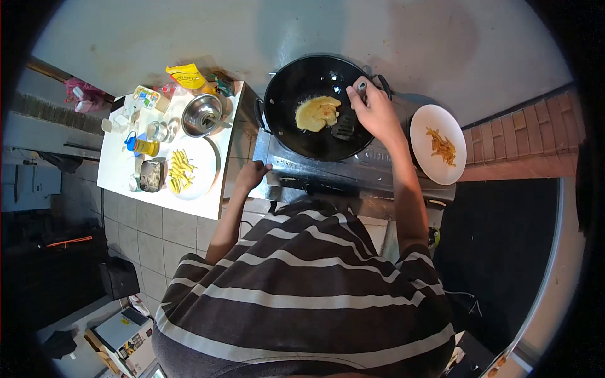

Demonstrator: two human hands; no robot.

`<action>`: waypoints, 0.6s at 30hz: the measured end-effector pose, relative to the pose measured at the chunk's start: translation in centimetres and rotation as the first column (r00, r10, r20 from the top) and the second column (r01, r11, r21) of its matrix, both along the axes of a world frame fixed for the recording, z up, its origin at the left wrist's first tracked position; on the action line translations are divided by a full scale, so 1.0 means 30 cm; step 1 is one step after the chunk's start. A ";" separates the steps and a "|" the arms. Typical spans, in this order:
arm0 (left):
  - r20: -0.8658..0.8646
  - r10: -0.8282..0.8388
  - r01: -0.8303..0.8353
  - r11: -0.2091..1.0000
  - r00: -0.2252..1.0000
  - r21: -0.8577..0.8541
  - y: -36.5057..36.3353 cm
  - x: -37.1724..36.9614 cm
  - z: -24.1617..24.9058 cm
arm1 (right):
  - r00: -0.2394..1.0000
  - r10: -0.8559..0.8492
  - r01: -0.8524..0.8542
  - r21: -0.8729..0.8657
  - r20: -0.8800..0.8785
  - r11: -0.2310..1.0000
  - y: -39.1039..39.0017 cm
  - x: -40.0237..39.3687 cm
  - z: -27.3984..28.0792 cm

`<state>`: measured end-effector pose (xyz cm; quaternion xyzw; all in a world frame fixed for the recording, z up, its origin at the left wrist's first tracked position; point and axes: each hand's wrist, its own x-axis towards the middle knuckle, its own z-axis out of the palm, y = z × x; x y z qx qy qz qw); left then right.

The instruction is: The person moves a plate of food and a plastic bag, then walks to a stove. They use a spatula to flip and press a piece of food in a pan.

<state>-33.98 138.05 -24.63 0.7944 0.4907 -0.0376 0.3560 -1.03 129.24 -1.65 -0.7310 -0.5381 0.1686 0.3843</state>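
My right hand (372, 108) is closed round the handle of a spatula (343, 126), whose slotted dark head rests inside a black wok (283, 135). A pale yellow, lightly browned piece of food (317, 114) lies in the wok, left of the spatula head. The wok stands on a metal stove (296, 165). Near the stove's front left edge is my left hand (253, 174), its fingers curled; whether it grips anything is too small to tell.
Right of the wok, a white plate (425, 165) holds browned strips. On the white table (113, 179) at left stand a plate (207, 165) of yellow strips, a metal bowl (194, 116), a yellow bottle (147, 147) and several containers. A wall rises behind the stove.
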 end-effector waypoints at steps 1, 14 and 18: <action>0.012 0.006 -0.006 1.000 1.000 0.008 -0.006 0.001 0.003 | 1.000 -0.011 0.011 0.023 -0.013 1.000 0.000 -0.007 -0.006; 0.033 0.012 -0.014 0.997 0.999 0.075 -0.036 0.008 0.013 | 0.996 -0.082 0.078 0.090 0.035 0.993 0.055 0.015 -0.054; 0.036 0.048 -0.051 0.996 0.998 0.072 -0.042 0.013 0.000 | 0.990 -0.095 0.087 0.085 0.099 0.993 0.070 -0.004 -0.034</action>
